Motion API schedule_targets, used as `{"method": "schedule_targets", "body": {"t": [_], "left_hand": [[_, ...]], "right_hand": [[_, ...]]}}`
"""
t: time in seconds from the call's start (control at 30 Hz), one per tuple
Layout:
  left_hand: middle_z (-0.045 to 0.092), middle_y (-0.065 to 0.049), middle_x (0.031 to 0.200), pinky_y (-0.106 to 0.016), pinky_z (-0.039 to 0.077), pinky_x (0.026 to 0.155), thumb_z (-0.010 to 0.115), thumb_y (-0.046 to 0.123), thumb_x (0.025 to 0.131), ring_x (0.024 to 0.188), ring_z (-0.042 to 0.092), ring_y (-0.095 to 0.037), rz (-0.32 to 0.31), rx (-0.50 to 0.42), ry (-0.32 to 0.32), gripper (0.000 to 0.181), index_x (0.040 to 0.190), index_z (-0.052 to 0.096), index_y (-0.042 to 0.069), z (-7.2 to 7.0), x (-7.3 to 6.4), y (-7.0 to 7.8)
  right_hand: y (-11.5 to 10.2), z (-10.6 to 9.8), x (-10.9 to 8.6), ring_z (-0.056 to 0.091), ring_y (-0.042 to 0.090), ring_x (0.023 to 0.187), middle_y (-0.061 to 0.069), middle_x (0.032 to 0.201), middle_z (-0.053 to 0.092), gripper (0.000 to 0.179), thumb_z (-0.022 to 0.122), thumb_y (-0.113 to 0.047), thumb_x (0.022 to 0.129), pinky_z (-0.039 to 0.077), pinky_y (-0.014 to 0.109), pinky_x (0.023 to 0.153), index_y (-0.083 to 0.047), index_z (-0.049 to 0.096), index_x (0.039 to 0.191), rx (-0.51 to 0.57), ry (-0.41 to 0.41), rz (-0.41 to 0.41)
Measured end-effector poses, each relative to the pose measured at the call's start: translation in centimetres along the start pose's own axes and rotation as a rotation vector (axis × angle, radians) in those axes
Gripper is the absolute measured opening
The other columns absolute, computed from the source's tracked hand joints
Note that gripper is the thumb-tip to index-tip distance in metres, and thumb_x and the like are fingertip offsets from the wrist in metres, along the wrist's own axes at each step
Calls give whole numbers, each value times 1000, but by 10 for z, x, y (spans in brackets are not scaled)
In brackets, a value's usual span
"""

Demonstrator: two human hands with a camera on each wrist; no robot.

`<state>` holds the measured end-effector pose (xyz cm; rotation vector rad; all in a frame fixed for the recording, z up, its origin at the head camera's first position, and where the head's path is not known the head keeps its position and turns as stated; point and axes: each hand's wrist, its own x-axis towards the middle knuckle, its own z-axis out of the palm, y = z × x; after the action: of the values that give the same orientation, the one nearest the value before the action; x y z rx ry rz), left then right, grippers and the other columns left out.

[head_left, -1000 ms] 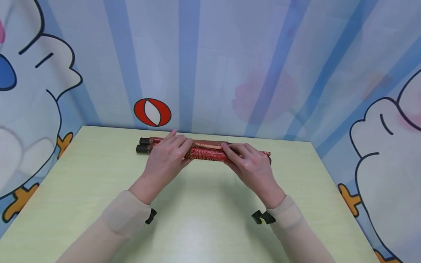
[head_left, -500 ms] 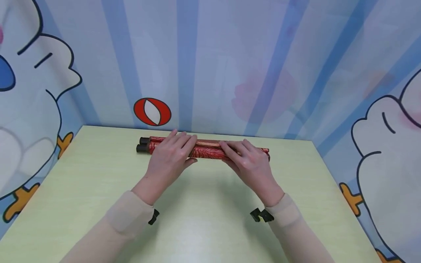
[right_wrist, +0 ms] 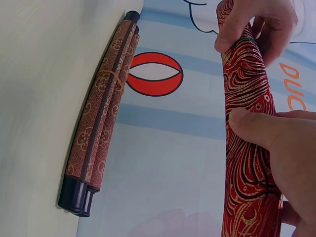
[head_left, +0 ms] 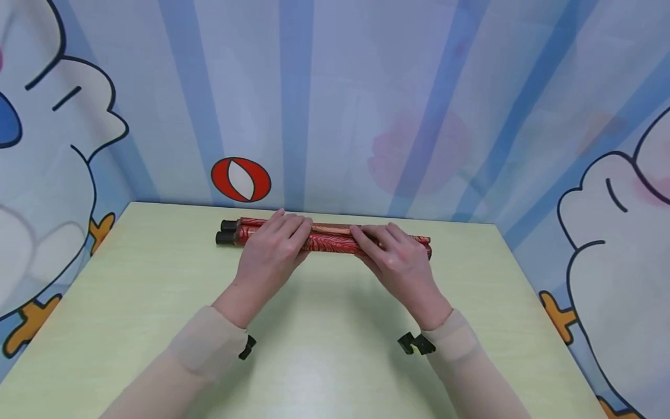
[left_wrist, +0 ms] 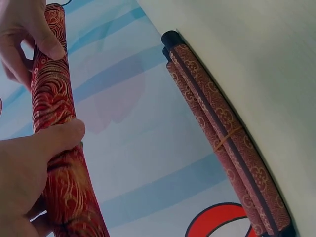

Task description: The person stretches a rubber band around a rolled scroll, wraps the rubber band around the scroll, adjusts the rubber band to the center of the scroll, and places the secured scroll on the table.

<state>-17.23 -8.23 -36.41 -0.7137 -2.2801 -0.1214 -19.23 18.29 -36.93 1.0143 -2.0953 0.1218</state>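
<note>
A red roll point(head_left: 332, 244) with black and gold swirls lies crosswise in both hands. My left hand point(head_left: 273, 247) grips its left part, fingers over the top and thumb on the near side. With the same kind of grip, my right hand point(head_left: 395, 256) holds the right part. Both thumbs press on the roll in the wrist views. Beyond it lies a brown scroll point(left_wrist: 217, 116), made of two parallel rolls with gold floral patterning, black end knobs point(right_wrist: 75, 193) and a thin orange tie point(right_wrist: 111, 74). From the head view, the hands and red roll hide much of this scroll.
The pale green table point(head_left: 319, 349) reaches back to a blue-striped backdrop point(head_left: 345, 116) with cartoon drawings. A red and white oval point(head_left: 241, 180) is printed on it behind the scroll. Black clips point(head_left: 417, 344) sit at the cuffs.
My left hand has shifted slightly right along the red roll, its thumb first sticking out and now tucked against the roll. The right hand has stayed nearly in place.
</note>
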Motion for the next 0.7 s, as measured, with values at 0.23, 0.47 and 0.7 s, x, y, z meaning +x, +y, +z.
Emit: {"method": "schedule_targets", "body": {"t": [0.23, 0.47, 0.7], "left_hand": [[76, -15, 124, -47, 48, 116, 99, 26, 78, 118, 72, -32, -11, -6, -24, 63, 130, 73, 3, -6, 2, -1], [76, -17, 122, -49, 47, 117, 97, 15, 80, 117, 72, -33, -8, 1, -32, 56, 127, 72, 0, -10, -1, -6], [77, -14, 113, -48, 51, 114, 97, 16, 80, 109, 74, -29, -17, 27, -53, 49, 120, 72, 2, -4, -3, 0]], "right_hand": [[-1, 1, 5, 73, 26, 99, 8, 116, 75, 52, 89, -19, 90, 65, 39, 78, -14, 74, 139, 31, 13, -9], [0, -1, 6, 72, 26, 98, 8, 116, 75, 51, 89, -18, 90, 65, 39, 75, -14, 74, 138, 37, 7, -19], [-7, 1, 5, 73, 26, 98, 9, 114, 75, 47, 90, -19, 89, 66, 40, 78, -12, 76, 134, -1, 7, -23]]}}
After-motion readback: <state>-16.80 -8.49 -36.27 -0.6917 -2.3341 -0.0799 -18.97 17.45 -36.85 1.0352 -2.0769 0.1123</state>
